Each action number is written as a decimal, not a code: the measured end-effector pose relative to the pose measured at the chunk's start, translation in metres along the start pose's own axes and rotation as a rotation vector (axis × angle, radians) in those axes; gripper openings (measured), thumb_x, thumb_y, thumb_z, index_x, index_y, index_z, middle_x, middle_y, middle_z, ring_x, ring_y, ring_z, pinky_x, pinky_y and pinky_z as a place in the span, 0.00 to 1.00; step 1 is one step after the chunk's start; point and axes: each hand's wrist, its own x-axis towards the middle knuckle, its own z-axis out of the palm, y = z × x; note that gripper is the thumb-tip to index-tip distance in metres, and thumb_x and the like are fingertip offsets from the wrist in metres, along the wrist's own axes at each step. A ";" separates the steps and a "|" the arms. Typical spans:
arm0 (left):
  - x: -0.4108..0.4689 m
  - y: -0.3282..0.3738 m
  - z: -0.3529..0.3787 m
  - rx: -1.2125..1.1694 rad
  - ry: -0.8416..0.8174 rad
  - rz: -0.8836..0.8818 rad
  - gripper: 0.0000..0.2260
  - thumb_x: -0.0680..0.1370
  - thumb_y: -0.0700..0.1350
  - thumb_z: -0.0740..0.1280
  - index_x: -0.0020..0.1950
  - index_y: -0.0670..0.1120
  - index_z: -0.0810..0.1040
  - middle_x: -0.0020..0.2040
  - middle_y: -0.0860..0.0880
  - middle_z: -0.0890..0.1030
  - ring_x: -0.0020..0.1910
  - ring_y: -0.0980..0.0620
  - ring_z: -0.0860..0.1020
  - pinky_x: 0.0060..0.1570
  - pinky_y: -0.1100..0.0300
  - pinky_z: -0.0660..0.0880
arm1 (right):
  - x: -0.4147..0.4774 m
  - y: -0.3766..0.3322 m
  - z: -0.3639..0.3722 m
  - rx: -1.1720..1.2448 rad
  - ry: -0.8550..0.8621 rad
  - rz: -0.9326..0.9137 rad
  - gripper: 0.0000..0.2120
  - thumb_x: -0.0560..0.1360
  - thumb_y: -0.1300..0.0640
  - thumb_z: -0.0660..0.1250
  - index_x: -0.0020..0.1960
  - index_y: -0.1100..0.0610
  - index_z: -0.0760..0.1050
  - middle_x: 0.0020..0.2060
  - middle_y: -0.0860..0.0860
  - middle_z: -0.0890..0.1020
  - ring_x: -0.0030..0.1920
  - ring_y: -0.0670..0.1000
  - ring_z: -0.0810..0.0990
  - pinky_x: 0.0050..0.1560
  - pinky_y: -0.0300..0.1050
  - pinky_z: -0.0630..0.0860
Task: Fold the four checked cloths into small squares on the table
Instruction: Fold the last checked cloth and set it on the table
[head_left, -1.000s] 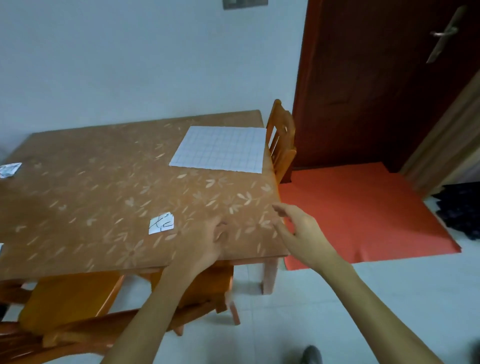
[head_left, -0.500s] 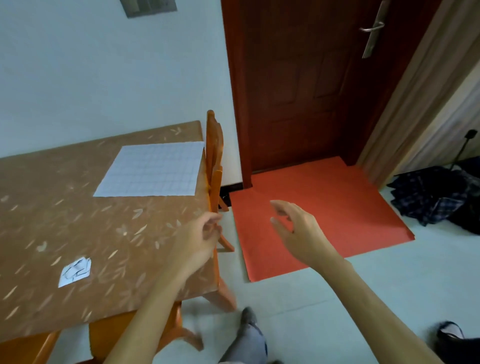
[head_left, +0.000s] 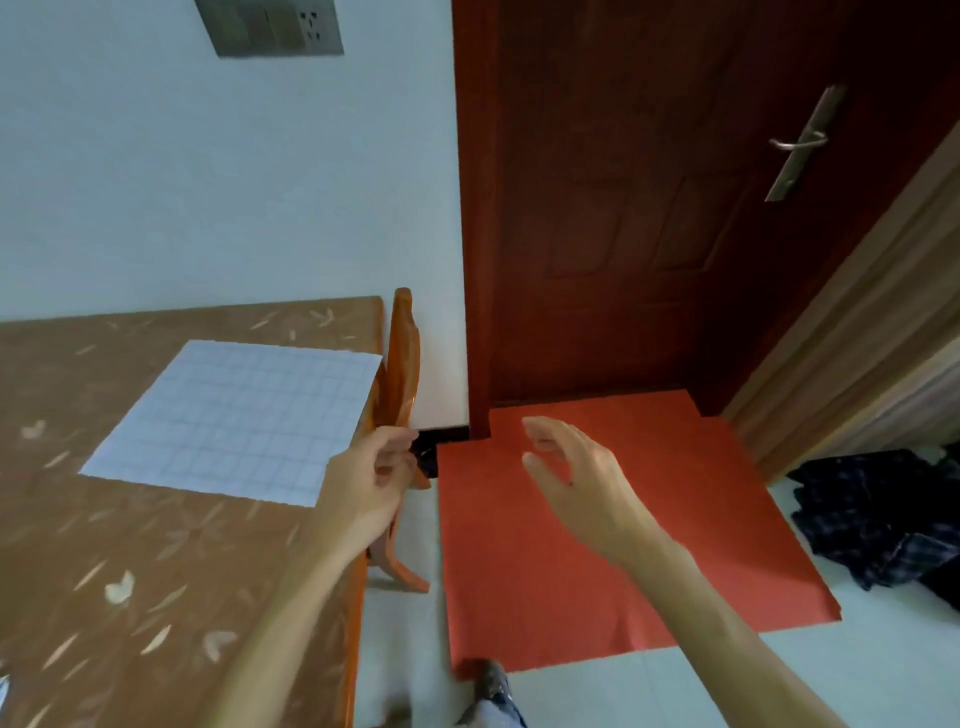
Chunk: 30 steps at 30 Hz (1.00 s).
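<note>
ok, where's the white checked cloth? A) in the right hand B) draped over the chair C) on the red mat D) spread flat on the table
D: the white checked cloth lies spread out flat on the table, towards its far right corner.

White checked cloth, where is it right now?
In the head view, the white checked cloth lies flat on the left, on the brown table, near its far right corner, beside the orange chair.
</note>
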 end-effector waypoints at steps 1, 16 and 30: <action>0.012 0.002 0.000 -0.006 0.009 -0.012 0.12 0.80 0.37 0.67 0.62 0.48 0.81 0.56 0.55 0.84 0.52 0.63 0.80 0.46 0.80 0.71 | 0.017 0.001 -0.002 0.010 -0.010 -0.004 0.19 0.80 0.56 0.65 0.71 0.53 0.72 0.63 0.46 0.78 0.61 0.41 0.77 0.62 0.32 0.71; 0.156 0.000 -0.002 0.000 0.352 -0.389 0.10 0.81 0.42 0.65 0.56 0.58 0.78 0.56 0.59 0.81 0.51 0.66 0.78 0.41 0.75 0.70 | 0.283 0.001 0.022 0.099 -0.394 -0.284 0.18 0.81 0.54 0.63 0.71 0.50 0.71 0.65 0.44 0.77 0.64 0.40 0.74 0.65 0.29 0.67; 0.202 -0.005 -0.023 0.007 0.741 -0.733 0.10 0.81 0.43 0.67 0.61 0.52 0.80 0.57 0.57 0.82 0.52 0.62 0.80 0.43 0.76 0.71 | 0.424 -0.050 0.099 0.128 -0.848 -0.548 0.19 0.81 0.54 0.64 0.71 0.49 0.70 0.64 0.41 0.76 0.63 0.38 0.73 0.62 0.33 0.69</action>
